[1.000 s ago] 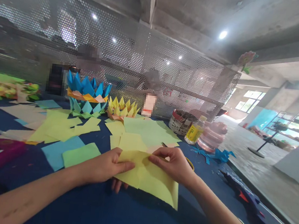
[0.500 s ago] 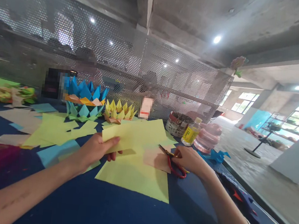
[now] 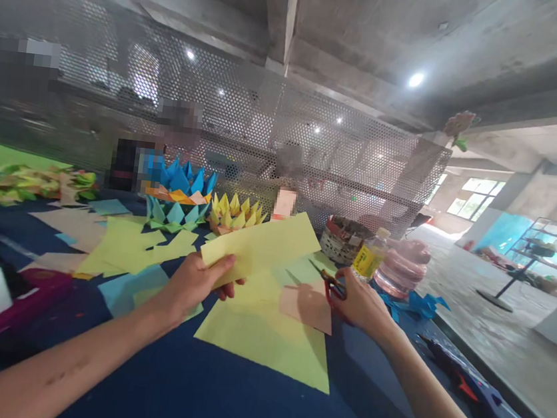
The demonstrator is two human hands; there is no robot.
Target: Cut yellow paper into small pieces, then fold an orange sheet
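My left hand (image 3: 205, 278) pinches a yellow paper (image 3: 265, 241) by its lower left end, thumb on top, and holds it tilted above the table. Red-handled scissors (image 3: 329, 283) are in my right hand (image 3: 361, 302), fingers closed round the handles. Their blades point left and up, apart from the held paper; how far they are parted is hard to tell. Beneath both hands lie a larger yellow sheet (image 3: 262, 351) and a peach-coloured sheet (image 3: 310, 310), which the scissors' shadow crosses.
Folded paper lotuses, one blue and green (image 3: 178, 207) and one yellow (image 3: 238, 214), stand behind. Paper scraps (image 3: 128, 245) spread left. A woven basket (image 3: 343, 238), yellow-labelled bottle (image 3: 367, 258), pink container (image 3: 402, 270) and dark glue gun (image 3: 464, 384) are right. A perforated screen (image 3: 248, 118) rises behind.
The view has swung slightly left, so things appear farther right. The held yellow paper is tilted more steeply, its right end raised. The scissors have turned a little in my right hand.
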